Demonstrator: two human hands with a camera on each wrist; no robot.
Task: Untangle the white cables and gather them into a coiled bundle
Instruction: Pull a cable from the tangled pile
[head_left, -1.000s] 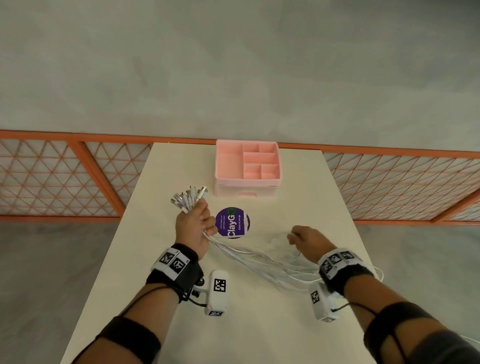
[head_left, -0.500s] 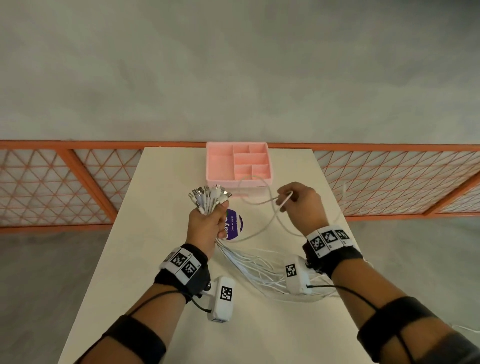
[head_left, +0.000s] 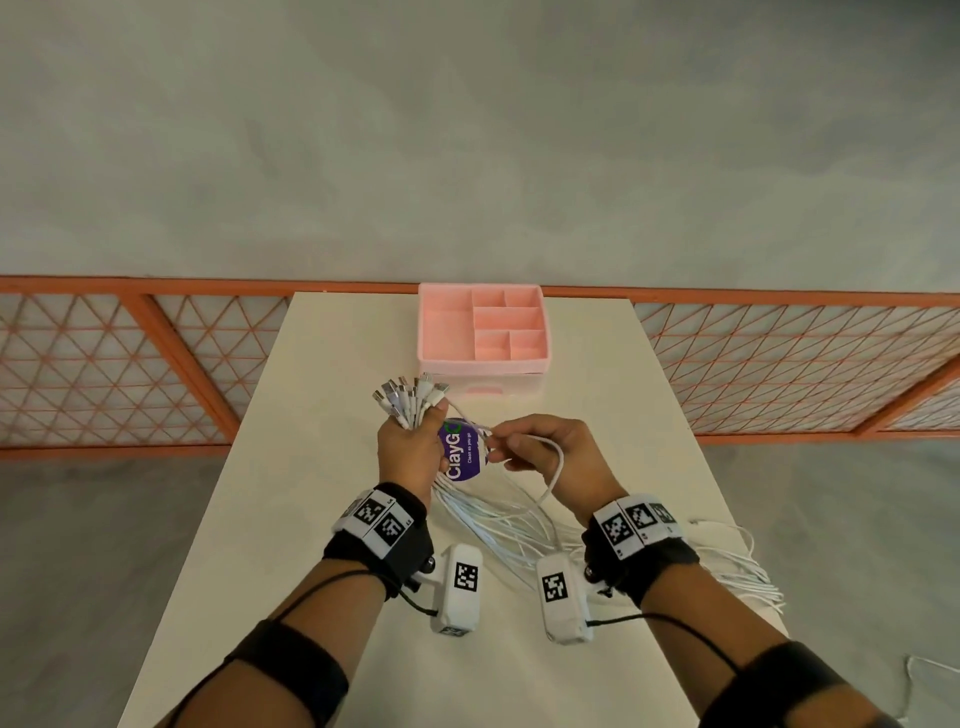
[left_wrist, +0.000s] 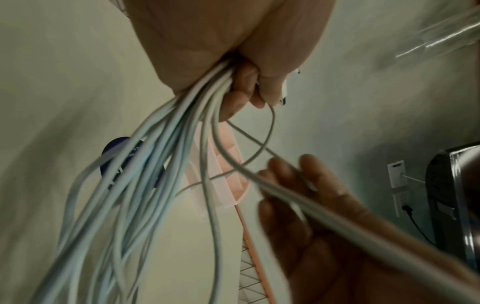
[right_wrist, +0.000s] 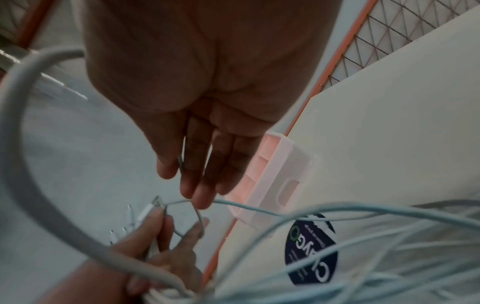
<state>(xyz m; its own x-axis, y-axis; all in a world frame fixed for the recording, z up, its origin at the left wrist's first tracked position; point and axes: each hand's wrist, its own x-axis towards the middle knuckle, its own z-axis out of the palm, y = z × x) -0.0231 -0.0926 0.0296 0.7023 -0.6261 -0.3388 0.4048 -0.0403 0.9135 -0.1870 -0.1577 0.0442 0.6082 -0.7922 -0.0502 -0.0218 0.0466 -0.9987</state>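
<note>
White cables: plug ends bunched in left hand, connectors fanning up and away toward the pink organizer. Strands run from the fist back toward the person and to the right, long axis roughly diagonal, trailing over the counter and off its right edge. Left grip is clamped round the bundle. Right hand sits just beside the left, thumb and forefinger pinching one strand that loops back over its knuckles.

Left wrist view shows what the head view hides: strands exiting the underside of the fist, one plug sticking out by the fingers. In the right wrist view the right fingers are mostly extended, a thin cable tucked between thumb and fingers; a thick blurred cable arcs close to the lens.

Vs 0.5 s ago: right hand has come in from near the organizer to right next to the left; purple round sticker now between both hands.
</note>
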